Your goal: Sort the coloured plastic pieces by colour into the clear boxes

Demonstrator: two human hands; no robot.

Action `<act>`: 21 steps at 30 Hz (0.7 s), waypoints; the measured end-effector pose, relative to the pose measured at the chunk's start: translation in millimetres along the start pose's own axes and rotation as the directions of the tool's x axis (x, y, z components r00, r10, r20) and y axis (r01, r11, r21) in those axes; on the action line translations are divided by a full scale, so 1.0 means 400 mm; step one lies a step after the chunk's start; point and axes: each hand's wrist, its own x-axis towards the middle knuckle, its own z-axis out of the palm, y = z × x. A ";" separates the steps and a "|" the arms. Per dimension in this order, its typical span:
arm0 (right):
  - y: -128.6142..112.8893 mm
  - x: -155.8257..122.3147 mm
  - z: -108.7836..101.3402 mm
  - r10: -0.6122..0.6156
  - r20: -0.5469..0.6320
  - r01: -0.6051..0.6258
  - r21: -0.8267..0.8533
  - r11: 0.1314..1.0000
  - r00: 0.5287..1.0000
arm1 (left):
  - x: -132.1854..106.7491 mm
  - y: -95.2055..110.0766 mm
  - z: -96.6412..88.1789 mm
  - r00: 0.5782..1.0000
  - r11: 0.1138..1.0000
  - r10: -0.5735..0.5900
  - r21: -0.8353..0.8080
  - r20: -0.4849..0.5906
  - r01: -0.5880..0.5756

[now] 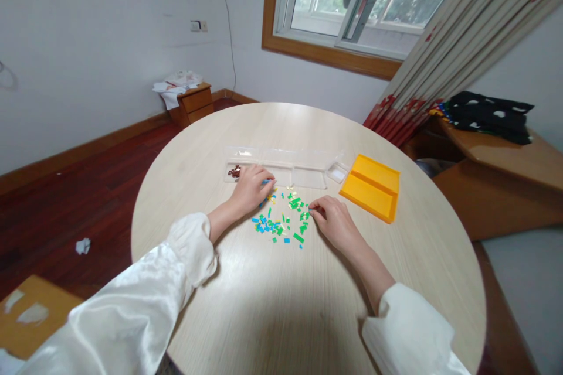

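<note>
A scatter of small green, blue and yellow bricks (284,218) lies in the middle of the round wooden table (264,304). My left hand (251,186) rests at the pile's far left edge, fingers curled, pinching a small blue piece between its fingertips. My right hand (333,220) sits at the pile's right edge with fingers bent and pinched together at a tiny piece I cannot name. A clear plastic divided tray (303,167) lies just beyond the hands; its left compartment holds several small brown pieces (234,172).
An orange tray (372,187) lies to the right of the clear one. A small wooden cabinet (193,102) with papers stands by the far wall. Folded dark clothes (488,114) lie on a wooden surface at right, beside a curtain (444,53).
</note>
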 end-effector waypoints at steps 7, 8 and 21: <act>-0.002 -0.002 0.002 0.004 -0.025 -0.005 -0.016 1.000 1.000 | -0.001 0.001 -0.004 1.000 1.000 -0.001 -0.014 -0.006 0.001; -0.004 -0.002 0.002 0.011 -0.039 -0.011 -0.014 1.000 0.999 | -0.001 0.002 -0.004 1.000 1.000 0.007 -0.019 -0.004 -0.007; -0.095 0.018 0.027 0.279 -0.031 -0.166 0.736 0.656 0.960 | -0.020 0.057 -0.008 0.928 0.924 0.364 -0.159 0.076 -0.349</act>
